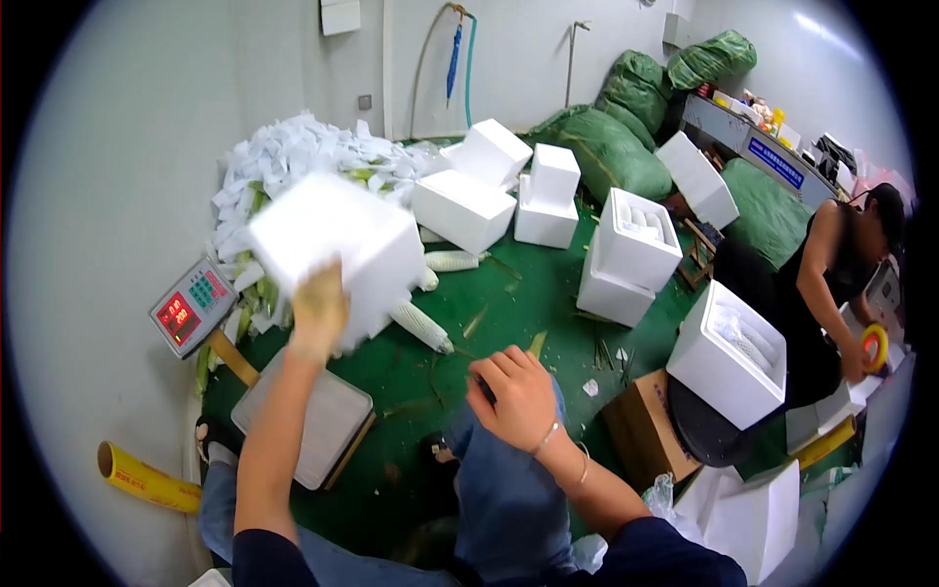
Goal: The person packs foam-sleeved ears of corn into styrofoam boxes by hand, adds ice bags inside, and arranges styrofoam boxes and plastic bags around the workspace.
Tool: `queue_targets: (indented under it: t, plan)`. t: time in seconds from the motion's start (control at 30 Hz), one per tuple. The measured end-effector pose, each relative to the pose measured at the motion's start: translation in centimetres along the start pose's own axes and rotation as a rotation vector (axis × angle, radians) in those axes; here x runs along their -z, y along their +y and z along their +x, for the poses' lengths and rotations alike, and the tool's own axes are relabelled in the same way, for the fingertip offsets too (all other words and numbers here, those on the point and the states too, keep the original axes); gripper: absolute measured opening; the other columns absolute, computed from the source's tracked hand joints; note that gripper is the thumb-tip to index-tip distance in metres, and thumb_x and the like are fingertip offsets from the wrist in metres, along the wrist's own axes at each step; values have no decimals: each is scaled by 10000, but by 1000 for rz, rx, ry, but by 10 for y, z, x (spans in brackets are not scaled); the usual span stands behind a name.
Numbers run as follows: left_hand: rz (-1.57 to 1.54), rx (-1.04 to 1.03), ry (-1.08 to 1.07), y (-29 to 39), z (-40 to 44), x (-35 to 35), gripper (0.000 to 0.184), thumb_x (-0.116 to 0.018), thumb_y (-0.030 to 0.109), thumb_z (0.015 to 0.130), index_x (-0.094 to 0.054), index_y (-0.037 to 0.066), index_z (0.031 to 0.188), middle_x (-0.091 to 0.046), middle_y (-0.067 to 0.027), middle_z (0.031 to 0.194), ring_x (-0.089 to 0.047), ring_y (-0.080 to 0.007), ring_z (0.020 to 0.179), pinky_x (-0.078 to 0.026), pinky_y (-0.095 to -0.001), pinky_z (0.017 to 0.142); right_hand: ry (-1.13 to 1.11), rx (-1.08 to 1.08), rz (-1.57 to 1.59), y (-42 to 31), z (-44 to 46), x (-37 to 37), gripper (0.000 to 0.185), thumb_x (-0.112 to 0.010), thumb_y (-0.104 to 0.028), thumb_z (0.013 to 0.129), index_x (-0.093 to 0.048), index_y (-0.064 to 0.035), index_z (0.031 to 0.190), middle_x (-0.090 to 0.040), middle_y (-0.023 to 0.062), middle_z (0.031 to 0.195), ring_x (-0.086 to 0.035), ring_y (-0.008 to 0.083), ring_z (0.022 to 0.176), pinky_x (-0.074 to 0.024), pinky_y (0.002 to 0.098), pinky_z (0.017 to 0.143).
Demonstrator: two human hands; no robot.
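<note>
My left hand (pixel 321 311) is on the near side of a white foam box (pixel 337 235), raised above the floor and blurred by motion. Its fingers are smeared against the box. Below it lies the flat platform of a scale (pixel 313 421), with a lit red display on the scale's panel (pixel 194 306) to the left. My right hand (pixel 516 391) hovers over my right knee, fingers curled, with a small dark thing partly visible at the thumb. Net-wrapped corn (pixel 423 327) lies on the green floor between the two hands.
White paper scraps (pixel 293 152) are heaped by the wall. Foam boxes (pixel 465 210) stand beyond, and green sacks (pixel 606 152) fill the back. At right a co-worker (pixel 831 274) bends over a roll of tape (pixel 873 347), beside an open box (pixel 729 352) on a black stool (pixel 704 430).
</note>
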State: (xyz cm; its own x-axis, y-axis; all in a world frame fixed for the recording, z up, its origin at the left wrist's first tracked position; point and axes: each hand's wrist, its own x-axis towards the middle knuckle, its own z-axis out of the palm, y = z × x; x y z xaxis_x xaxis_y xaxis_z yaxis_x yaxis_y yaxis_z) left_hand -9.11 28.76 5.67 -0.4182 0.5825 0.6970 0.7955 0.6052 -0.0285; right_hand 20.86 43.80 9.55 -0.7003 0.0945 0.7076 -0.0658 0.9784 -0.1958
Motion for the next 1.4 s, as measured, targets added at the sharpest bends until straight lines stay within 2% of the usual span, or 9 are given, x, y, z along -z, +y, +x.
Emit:
queue_targets:
  t: [0.1, 0.23, 0.43, 0.57, 0.77, 1.07, 1.17, 1.27, 1.4]
  plan:
    - [50, 399, -297, 34, 96, 26, 686, -749, 235, 726, -451, -14, 1292, -546, -208, 1230, -533, -325, 1120, -457, -411, 907, -23, -17, -1, -9, -1, -1, 101, -655, -122, 746, -576, -67, 777, -538, 67, 728, -522, 252, 733, -411, 363, 638]
    - [-388, -34, -213, 42, 67, 3, 423, -713, 260, 769, -609, 9, 1094, -611, -186, 1145, -587, -328, 1055, -454, -401, 934, 36, -16, 41, 1, -4, 3, 103, -662, -118, 746, -589, -66, 798, -540, 65, 725, -526, 246, 725, -412, 357, 632]
    - [-409, -280, -612, 15, -67, 57, 367, -686, 275, 779, -639, 46, 1063, -663, -161, 1006, -617, -337, 964, -491, -415, 857, 21, -2, 52, 5, -4, 6, 100, -658, -101, 738, -584, -65, 795, -536, 64, 717, -516, 244, 702, -402, 349, 616]
    - [-129, 83, -1064, -56, -163, 53, 423, -654, 340, 782, -649, 56, 1095, -659, -156, 1064, -611, -321, 1013, -480, -402, 891, -31, -17, 0, -10, -1, 6, 102, -656, -107, 742, -592, -68, 811, -536, 58, 728, -517, 242, 714, -405, 346, 635]
    - [-180, 89, -1768, -84, -199, 46, 660, -538, 546, 821, -530, 115, 1321, -545, -157, 1311, -517, -311, 1210, -378, -368, 1033, -113, -68, -50, -32, 5, 18, 111, -663, -101, 741, -611, -65, 832, -551, 48, 730, -522, 233, 708, -409, 336, 641]
    - [-346, 235, -1245, -68, -143, 13, 574, -580, 454, 814, -577, 82, 1251, -615, -145, 1209, -585, -324, 1107, -451, -379, 956, -29, -211, -50, -53, -38, 62, 158, -669, -73, 731, -636, -72, 886, -556, 44, 717, -523, 230, 682, -380, 337, 616]
    - [-180, 205, -1345, -43, -146, 39, 560, -587, 442, 809, -594, 72, 1229, -614, -144, 1211, -587, -320, 1107, -451, -376, 958, 8, -271, 252, -35, -51, 74, 201, -651, -38, 749, -632, -62, 947, -593, 48, 755, -540, 217, 701, -387, 312, 627]
    - [-48, 272, -1435, -34, -152, 80, 543, -587, 446, 805, -617, 76, 1201, -608, -153, 1218, -580, -315, 1119, -438, -378, 978, 72, -547, 1437, -57, -44, 138, 267, -644, -55, 808, -605, -32, 1071, -593, 87, 764, -578, 196, 739, -425, 315, 637]
    - [-12, 240, -1498, -45, -125, 138, 531, -591, 470, 792, -634, 112, 1182, -628, -153, 1176, -597, -293, 1095, -448, -366, 968, -222, 468, 1938, -41, -26, 192, 171, -582, -165, 890, -508, -12, 902, -563, 158, 852, -572, 275, 719, -426, 364, 570]
